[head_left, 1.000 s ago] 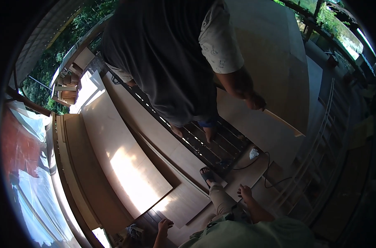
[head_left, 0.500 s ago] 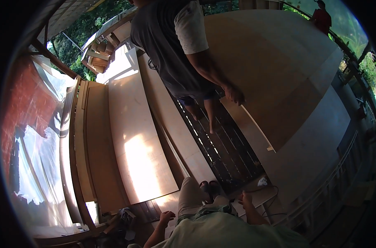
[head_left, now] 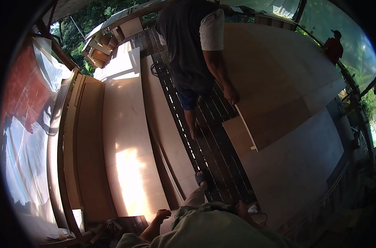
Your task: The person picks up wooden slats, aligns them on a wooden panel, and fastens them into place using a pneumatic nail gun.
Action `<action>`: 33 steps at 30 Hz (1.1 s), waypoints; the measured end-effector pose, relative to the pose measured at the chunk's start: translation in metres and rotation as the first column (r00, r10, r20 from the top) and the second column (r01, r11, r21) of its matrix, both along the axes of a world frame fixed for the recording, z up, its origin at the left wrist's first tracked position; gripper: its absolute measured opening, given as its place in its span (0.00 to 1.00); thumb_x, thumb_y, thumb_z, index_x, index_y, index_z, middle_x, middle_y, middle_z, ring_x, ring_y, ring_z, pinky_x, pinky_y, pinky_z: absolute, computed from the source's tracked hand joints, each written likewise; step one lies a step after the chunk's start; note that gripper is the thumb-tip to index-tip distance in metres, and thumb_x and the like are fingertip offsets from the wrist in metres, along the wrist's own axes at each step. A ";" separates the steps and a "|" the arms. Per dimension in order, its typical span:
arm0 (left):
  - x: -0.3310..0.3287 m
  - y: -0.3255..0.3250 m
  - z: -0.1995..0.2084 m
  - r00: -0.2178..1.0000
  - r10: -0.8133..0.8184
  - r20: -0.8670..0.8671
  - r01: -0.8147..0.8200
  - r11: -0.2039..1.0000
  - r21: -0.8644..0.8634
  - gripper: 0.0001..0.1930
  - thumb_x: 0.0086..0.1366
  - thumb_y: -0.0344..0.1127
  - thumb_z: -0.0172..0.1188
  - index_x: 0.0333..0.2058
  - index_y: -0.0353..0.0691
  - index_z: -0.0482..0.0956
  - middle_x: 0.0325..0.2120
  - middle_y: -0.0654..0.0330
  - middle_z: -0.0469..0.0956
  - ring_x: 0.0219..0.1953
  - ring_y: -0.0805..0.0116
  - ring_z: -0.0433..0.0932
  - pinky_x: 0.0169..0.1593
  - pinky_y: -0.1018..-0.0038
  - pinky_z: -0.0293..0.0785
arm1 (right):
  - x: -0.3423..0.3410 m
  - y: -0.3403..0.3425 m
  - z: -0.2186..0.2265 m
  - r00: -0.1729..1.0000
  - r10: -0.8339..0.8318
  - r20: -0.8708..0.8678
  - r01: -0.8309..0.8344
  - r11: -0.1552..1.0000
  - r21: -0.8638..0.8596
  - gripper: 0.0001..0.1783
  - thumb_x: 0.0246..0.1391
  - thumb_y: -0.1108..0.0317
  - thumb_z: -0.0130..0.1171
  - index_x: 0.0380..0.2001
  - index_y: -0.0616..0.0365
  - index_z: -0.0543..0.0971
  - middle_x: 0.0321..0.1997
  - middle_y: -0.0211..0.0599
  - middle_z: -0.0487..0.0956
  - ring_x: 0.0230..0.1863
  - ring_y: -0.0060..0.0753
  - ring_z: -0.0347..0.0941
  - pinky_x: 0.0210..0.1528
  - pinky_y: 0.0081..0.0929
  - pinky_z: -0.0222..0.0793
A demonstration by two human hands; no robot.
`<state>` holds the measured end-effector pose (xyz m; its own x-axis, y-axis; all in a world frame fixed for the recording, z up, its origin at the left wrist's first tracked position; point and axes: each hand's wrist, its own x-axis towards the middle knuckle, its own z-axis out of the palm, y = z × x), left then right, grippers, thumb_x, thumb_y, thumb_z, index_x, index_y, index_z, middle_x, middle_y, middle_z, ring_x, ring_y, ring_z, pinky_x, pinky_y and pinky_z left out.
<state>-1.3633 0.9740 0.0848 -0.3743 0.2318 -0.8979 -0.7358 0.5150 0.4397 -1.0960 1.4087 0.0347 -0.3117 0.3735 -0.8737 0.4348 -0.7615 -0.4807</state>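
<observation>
My left hand (head_left: 163, 214) hangs low near the front end of the sunlit plywood sheet (head_left: 123, 111), fingers loosely bent, holding nothing that shows. Beside my right hip, my right hand (head_left: 241, 208) is dim and small; its fingers point forward and appear empty. Ahead, a co-worker (head_left: 186, 49) in a dark top with pale sleeves has a hand (head_left: 232, 96) at the corner of a large brown plywood sheet (head_left: 279, 62). A pale wooden strip (head_left: 246, 128) runs along that sheet's near edge. Below it lies another broad sheet (head_left: 291, 157).
Dark slatted floorboards (head_left: 217, 153) form a lane between the sheets, with my sandalled foot (head_left: 200, 177) on them. More long boards (head_left: 88, 136) stand left beside plastic sheeting (head_left: 30, 153). A person in red (head_left: 333, 47) is at the far right. A cable (head_left: 260, 217) lies by my right hand.
I have stepped forward, one foot now ahead. The co-worker has moved along the lane, and the large sheet has shifted relative to the one beneath. Both my hands remain low.
</observation>
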 end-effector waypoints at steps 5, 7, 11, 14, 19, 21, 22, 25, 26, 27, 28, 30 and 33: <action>-0.152 0.092 0.008 0.961 0.015 -0.275 0.012 0.995 0.096 0.09 0.54 0.36 0.56 0.22 0.36 0.76 0.18 0.60 0.74 0.20 0.72 0.73 0.24 0.75 0.68 | -0.081 0.056 0.028 0.990 -0.063 0.126 0.016 0.939 0.344 0.25 0.59 0.52 0.43 0.13 0.54 0.67 0.13 0.32 0.66 0.14 0.29 0.62 0.18 0.33 0.59; -0.211 0.115 0.018 0.927 0.028 -0.375 0.031 0.988 0.151 0.08 0.53 0.36 0.57 0.22 0.36 0.76 0.18 0.62 0.74 0.21 0.74 0.72 0.24 0.77 0.66 | -0.100 0.060 0.047 0.994 -0.070 0.088 0.047 0.970 0.239 0.25 0.59 0.52 0.43 0.12 0.55 0.68 0.14 0.33 0.67 0.15 0.30 0.64 0.19 0.32 0.61; -0.295 0.170 0.072 0.858 0.057 -0.510 0.105 0.953 0.283 0.09 0.53 0.36 0.57 0.27 0.36 0.78 0.22 0.62 0.75 0.25 0.74 0.73 0.28 0.78 0.68 | -0.105 0.091 -0.023 0.890 0.338 0.306 -0.445 0.789 0.423 0.25 0.61 0.51 0.40 0.16 0.57 0.70 0.16 0.36 0.71 0.18 0.33 0.67 0.21 0.34 0.62; -0.329 0.177 0.058 0.858 0.139 -0.495 0.022 0.952 0.304 0.09 0.53 0.35 0.57 0.27 0.35 0.78 0.22 0.61 0.75 0.26 0.74 0.73 0.30 0.78 0.68 | -0.167 0.097 0.006 0.591 0.620 0.516 -0.793 0.326 0.515 0.25 0.61 0.50 0.38 0.20 0.57 0.71 0.17 0.37 0.72 0.18 0.35 0.67 0.23 0.36 0.63; -0.321 0.140 -0.005 0.984 0.116 -0.135 -0.102 0.989 0.106 0.13 0.55 0.40 0.59 0.34 0.36 0.77 0.30 0.58 0.78 0.33 0.66 0.77 0.39 0.67 0.74 | -0.296 0.157 -0.039 0.471 0.624 0.624 -0.837 0.094 0.538 0.25 0.61 0.48 0.36 0.25 0.58 0.72 0.20 0.41 0.74 0.22 0.39 0.71 0.27 0.39 0.66; -0.308 0.131 0.005 0.991 0.109 -0.076 -0.114 0.991 -0.064 0.12 0.54 0.38 0.59 0.31 0.35 0.80 0.26 0.59 0.79 0.28 0.68 0.77 0.32 0.73 0.73 | -0.342 0.166 -0.067 0.422 0.619 0.662 -0.842 -0.002 0.539 0.25 0.61 0.48 0.36 0.27 0.58 0.72 0.21 0.43 0.75 0.24 0.40 0.74 0.28 0.41 0.67; -0.313 0.129 0.017 0.997 0.017 -0.079 -0.028 0.991 -0.135 0.13 0.54 0.39 0.59 0.32 0.35 0.80 0.27 0.58 0.79 0.28 0.67 0.77 0.33 0.72 0.73 | -0.377 0.171 -0.053 0.630 0.607 0.485 -0.771 0.418 0.481 0.25 0.60 0.47 0.38 0.29 0.59 0.72 0.22 0.43 0.75 0.26 0.41 0.75 0.28 0.42 0.68; -0.357 0.157 0.037 0.984 0.161 -0.075 -0.164 0.986 -0.040 0.13 0.55 0.39 0.58 0.33 0.34 0.78 0.30 0.56 0.79 0.33 0.64 0.78 0.38 0.68 0.74 | -0.472 0.217 -0.089 0.759 0.485 0.435 -0.643 0.451 0.620 0.19 0.56 0.53 0.50 0.24 0.60 0.71 0.20 0.37 0.73 0.21 0.36 0.73 0.23 0.35 0.68; -0.392 0.166 0.049 0.984 0.159 -0.084 -0.165 0.984 -0.070 0.13 0.55 0.39 0.58 0.33 0.34 0.78 0.30 0.56 0.79 0.33 0.64 0.78 0.38 0.68 0.74 | -0.519 0.215 -0.062 0.905 0.355 0.236 -0.424 0.802 0.420 0.18 0.56 0.53 0.50 0.25 0.58 0.72 0.21 0.35 0.74 0.22 0.33 0.73 0.23 0.32 0.69; -0.415 0.167 0.054 0.983 0.136 -0.126 -0.145 0.987 -0.072 0.13 0.55 0.38 0.58 0.33 0.34 0.78 0.30 0.55 0.79 0.34 0.63 0.78 0.39 0.68 0.74 | -0.584 0.216 -0.009 0.984 0.136 0.113 -0.149 0.982 0.115 0.17 0.56 0.52 0.50 0.27 0.55 0.72 0.22 0.33 0.74 0.23 0.30 0.74 0.23 0.29 0.70; -0.434 0.170 0.055 0.984 0.094 -0.153 -0.103 0.993 -0.055 0.12 0.56 0.38 0.57 0.33 0.34 0.77 0.30 0.55 0.79 0.34 0.63 0.78 0.40 0.67 0.74 | -0.619 0.227 0.011 0.992 0.115 0.053 -0.121 0.984 0.130 0.17 0.56 0.51 0.50 0.28 0.55 0.72 0.23 0.32 0.74 0.24 0.28 0.74 0.23 0.27 0.71; -0.481 0.177 0.040 0.908 0.395 -0.142 -0.383 0.918 0.104 0.10 0.56 0.37 0.55 0.33 0.36 0.75 0.30 0.55 0.78 0.35 0.63 0.78 0.40 0.67 0.73 | -0.688 0.242 0.038 0.990 0.137 -0.022 -0.132 0.977 0.166 0.17 0.56 0.51 0.50 0.28 0.55 0.72 0.25 0.30 0.74 0.25 0.25 0.75 0.23 0.25 0.72; -0.558 0.205 0.041 0.898 0.382 -0.218 -0.346 0.919 0.189 0.07 0.56 0.34 0.51 0.30 0.37 0.73 0.29 0.56 0.78 0.34 0.65 0.78 0.40 0.66 0.73 | -0.754 0.257 0.067 0.990 0.134 -0.043 -0.121 0.967 0.226 0.17 0.56 0.51 0.51 0.28 0.55 0.72 0.26 0.29 0.74 0.26 0.24 0.75 0.22 0.24 0.72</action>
<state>-1.9210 1.1791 0.1254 -0.6607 0.1546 -0.7345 -0.7190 0.1508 0.6785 -1.8499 1.6661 0.1021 -0.4169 0.5098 -0.7525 0.4881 -0.5728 -0.6585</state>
